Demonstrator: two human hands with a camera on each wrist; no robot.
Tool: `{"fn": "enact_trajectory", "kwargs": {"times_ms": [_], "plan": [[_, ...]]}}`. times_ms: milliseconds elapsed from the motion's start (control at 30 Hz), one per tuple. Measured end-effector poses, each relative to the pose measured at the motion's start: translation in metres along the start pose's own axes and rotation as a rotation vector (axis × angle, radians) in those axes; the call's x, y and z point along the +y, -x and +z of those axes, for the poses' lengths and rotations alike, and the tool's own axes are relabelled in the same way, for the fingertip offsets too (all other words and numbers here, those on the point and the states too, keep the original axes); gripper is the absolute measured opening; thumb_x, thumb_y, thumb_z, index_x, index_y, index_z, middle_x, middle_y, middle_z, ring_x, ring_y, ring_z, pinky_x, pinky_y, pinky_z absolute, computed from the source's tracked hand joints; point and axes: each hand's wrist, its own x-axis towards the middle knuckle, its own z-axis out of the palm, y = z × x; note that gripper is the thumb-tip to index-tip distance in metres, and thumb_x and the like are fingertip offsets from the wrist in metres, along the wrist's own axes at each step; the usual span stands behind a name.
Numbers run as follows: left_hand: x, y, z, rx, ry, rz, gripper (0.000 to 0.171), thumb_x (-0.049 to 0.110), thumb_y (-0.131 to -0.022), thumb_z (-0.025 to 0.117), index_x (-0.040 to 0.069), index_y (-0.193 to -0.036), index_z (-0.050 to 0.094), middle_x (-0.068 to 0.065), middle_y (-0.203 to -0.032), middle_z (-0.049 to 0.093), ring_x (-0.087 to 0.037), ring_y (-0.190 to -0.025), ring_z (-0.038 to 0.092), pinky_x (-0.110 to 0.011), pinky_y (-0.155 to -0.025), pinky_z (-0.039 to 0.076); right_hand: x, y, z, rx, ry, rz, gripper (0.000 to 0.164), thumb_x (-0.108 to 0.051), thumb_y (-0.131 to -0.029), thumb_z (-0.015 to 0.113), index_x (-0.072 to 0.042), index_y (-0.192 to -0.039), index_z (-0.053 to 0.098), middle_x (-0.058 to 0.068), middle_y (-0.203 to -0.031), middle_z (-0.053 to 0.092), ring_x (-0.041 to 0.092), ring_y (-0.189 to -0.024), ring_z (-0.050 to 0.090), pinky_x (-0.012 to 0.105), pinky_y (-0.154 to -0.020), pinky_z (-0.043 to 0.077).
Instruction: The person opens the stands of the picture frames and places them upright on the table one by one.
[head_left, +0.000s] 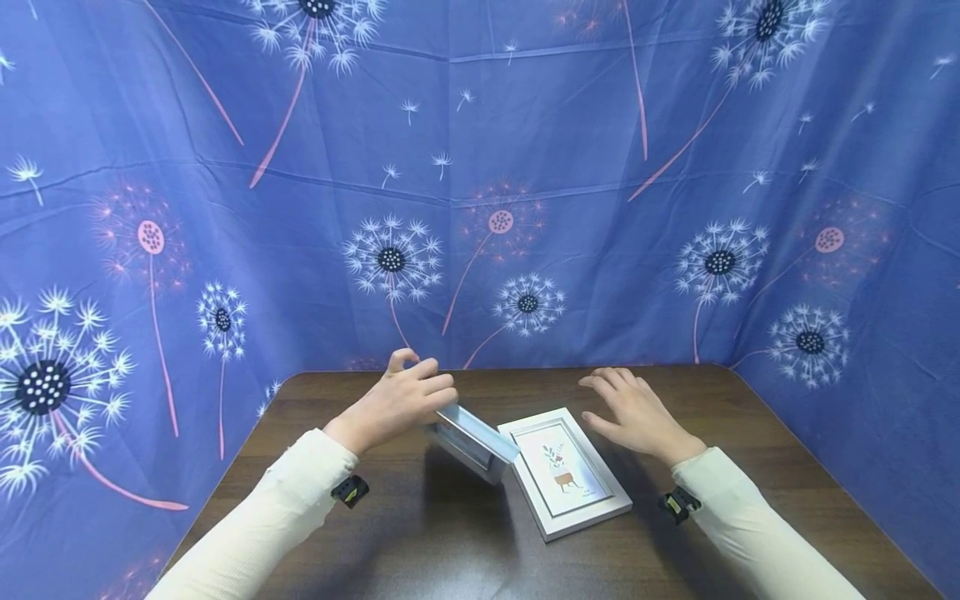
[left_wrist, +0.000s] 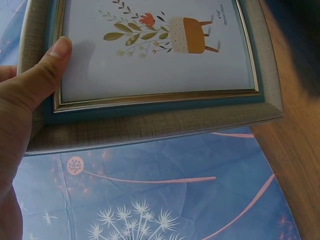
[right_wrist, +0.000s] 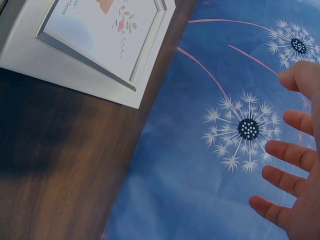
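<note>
My left hand (head_left: 405,393) grips the top edge of a picture frame (head_left: 472,442) with a greyish border, tilted above the table. In the left wrist view its thumb presses the front border of this picture frame (left_wrist: 165,115), which has a gold inner edge and a print of a potted plant. A white picture frame (head_left: 611,497) lies face up on the table, just right of the held one, with a similar plant print. My right hand (head_left: 633,417) hovers by its far right side, holding nothing; in the right wrist view the fingers (right_wrist: 290,155) are spread and slightly bent, apart from the white frame (right_wrist: 90,95).
The brown wooden table (head_left: 360,533) ends at a far edge against a blue curtain (head_left: 600,208) with dandelion prints, which also hangs along both sides. The held frame casts a dark shadow on the tabletop. Black wrist devices sit on both white sleeves.
</note>
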Motion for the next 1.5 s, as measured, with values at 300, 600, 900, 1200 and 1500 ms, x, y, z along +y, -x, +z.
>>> {"fn": "enact_trajectory", "kwargs": {"times_ms": [300, 600, 900, 1200, 1500], "plan": [[0.003, 0.001, 0.003, 0.059, -0.014, 0.018, 0.041, 0.014, -0.062, 0.087, 0.018, -0.085, 0.053, 0.010, -0.080, 0.047, -0.015, -0.079, 0.046, -0.048, -0.090, 0.032, -0.003, -0.002, -0.001, -0.017, -0.009, 0.032, 0.048, -0.029, -0.083, 0.074, -0.006, -0.123, 0.063, 0.017, -0.121, 0.060, 0.038, -0.111, 0.055, 0.056, -0.085, 0.045], [0.009, 0.001, 0.004, 0.121, -0.008, 0.034, 0.034, 0.008, -0.067, 0.081, 0.017, -0.084, 0.053, 0.011, -0.079, 0.049, -0.013, -0.079, 0.047, -0.048, -0.088, 0.034, -0.008, -0.008, -0.002, 0.006, -0.036, 0.026, 0.046, -0.027, -0.083, 0.074, -0.006, -0.123, 0.063, 0.015, -0.121, 0.060, 0.037, -0.112, 0.055, 0.056, -0.085, 0.044], [0.014, 0.000, 0.006, 0.182, 0.015, 0.054, 0.019, 0.006, -0.077, 0.067, 0.016, -0.082, 0.052, 0.010, -0.077, 0.047, -0.015, -0.077, 0.047, -0.048, -0.089, 0.032, -0.015, -0.014, -0.001, 0.040, -0.050, -0.011, 0.045, -0.028, -0.083, 0.073, -0.008, -0.123, 0.063, 0.015, -0.121, 0.061, 0.036, -0.112, 0.055, 0.056, -0.085, 0.044], [0.016, -0.004, 0.007, 0.212, 0.034, 0.056, 0.016, 0.006, -0.078, 0.063, 0.015, -0.080, 0.050, 0.009, -0.076, 0.047, -0.015, -0.075, 0.047, -0.048, -0.087, 0.032, -0.022, -0.021, -0.001, 0.038, -0.068, -0.030, 0.047, -0.029, -0.083, 0.073, -0.009, -0.124, 0.063, 0.014, -0.122, 0.060, 0.035, -0.114, 0.054, 0.055, -0.088, 0.043], [0.019, -0.006, 0.009, 0.242, 0.035, 0.053, 0.014, 0.007, -0.078, 0.063, 0.015, -0.080, 0.052, 0.009, -0.077, 0.050, -0.015, -0.076, 0.048, -0.048, -0.087, 0.032, -0.029, -0.027, 0.001, 0.037, -0.100, -0.080, 0.046, -0.029, -0.084, 0.071, -0.009, -0.125, 0.062, 0.014, -0.123, 0.060, 0.034, -0.112, 0.053, 0.054, -0.089, 0.042]]}}
